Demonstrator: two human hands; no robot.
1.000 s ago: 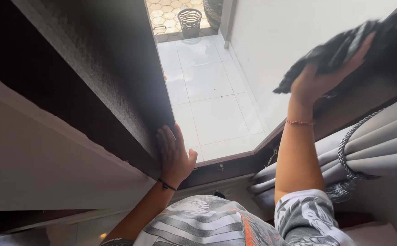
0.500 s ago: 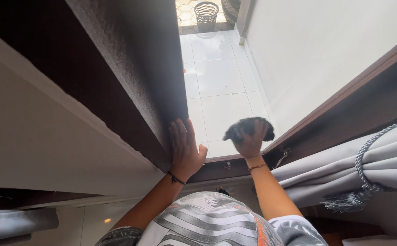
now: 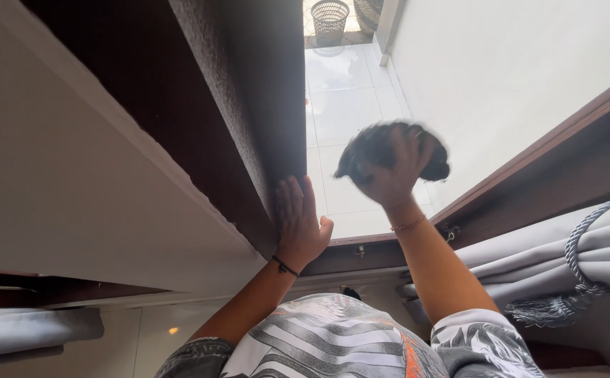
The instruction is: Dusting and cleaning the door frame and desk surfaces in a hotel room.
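Gripping a crumpled dark cloth [image 3: 389,148], the right hand [image 3: 391,176] presses it against the window glass [image 3: 343,105], fingers spread over the bundle; the cloth is blurred with motion. The left hand [image 3: 298,224] lies flat and open, holding nothing, with its palm against the edge of the dark wooden window frame [image 3: 249,119], thumb out toward the glass. A thin dark band [image 3: 285,266] circles the left wrist and a fine chain bracelet [image 3: 408,225] the right.

Compared with half a second ago, the cloth and right hand sit higher on the pane and further from the bottom rail, while the left hand rests at nearly the same spot on the frame. 1 second ago the right hand was far off to the right, up on the other side of the frame.

Below the hands, the lower rail [image 3: 347,252] carries small metal fittings. A grey curtain [image 3: 564,266] tied with a twisted grey rope [image 3: 585,245] hangs just to the right. Through the glass, white floor tiles [image 3: 340,70] and a mesh waste basket [image 3: 330,17] show outside. A striped shirt [image 3: 326,339] fills the bottom of the view.
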